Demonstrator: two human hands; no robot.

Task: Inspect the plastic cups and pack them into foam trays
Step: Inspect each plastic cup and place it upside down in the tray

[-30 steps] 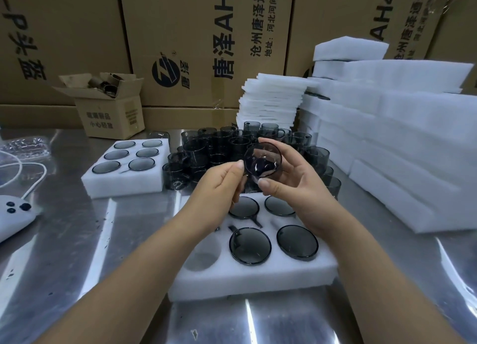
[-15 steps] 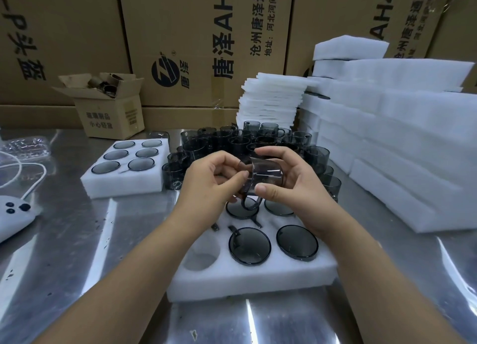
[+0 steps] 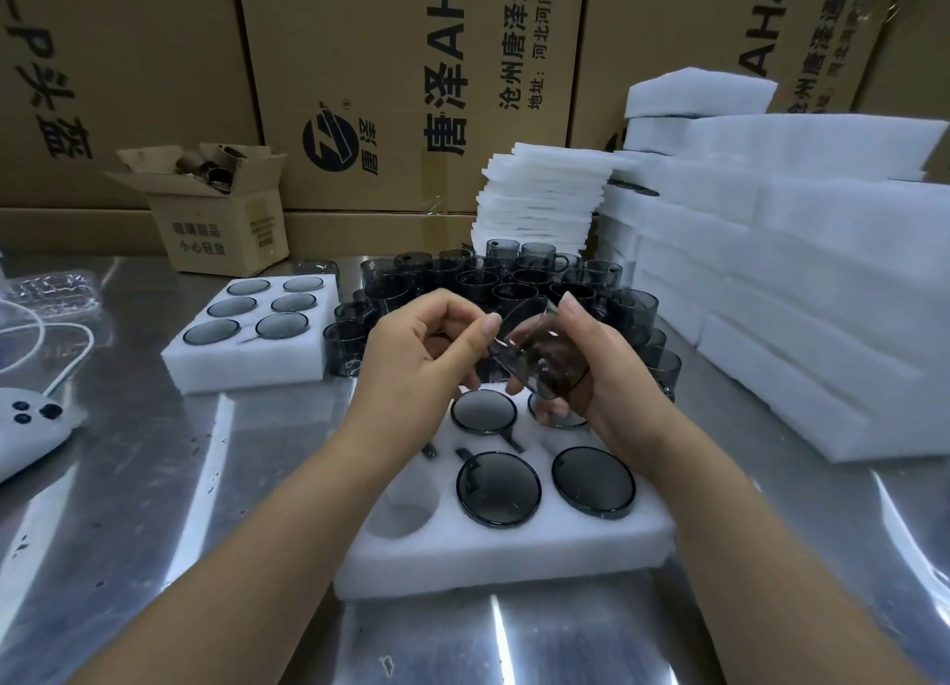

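**Smoky cup held up over a part-filled tray**

Both hands hold one dark, see-through cup [image 3: 540, 360] in the air, tilted, just above the far edge of the near foam tray [image 3: 514, 551]. The right hand [image 3: 606, 376] has its grip curled round the cup's wall from 3 o'clock, with the forefinger up over the top edge. The left hand [image 3: 416, 360] comes in from 9 o'clock with a narrow grip, thumb and fingertips pinching the cup's left edge.

In the tray below, four pockets carry dark cups. The pocket at its 7 o'clock corner is empty, and the one at 10 o'clock is hidden behind the left wrist. A far foam tray [image 3: 247, 370], all six pockets filled, lies at 10 o'clock from the hands on the steel worktop [image 3: 154, 504]. A crowd of loose cups [image 3: 514, 278] stands at 12 o'clock, just behind the hands. Beyond it rises a pile of thin foam sheets [image 3: 540, 196], and thick foam blocks [image 3: 797, 283] are stacked at 2 o'clock. A small cardboard box [image 3: 221, 226] sits open at 11 o'clock against big printed cartons [image 3: 411, 67]. At 9 o'clock lies a white device [image 3: 25, 427] with a cable [image 3: 67, 360].
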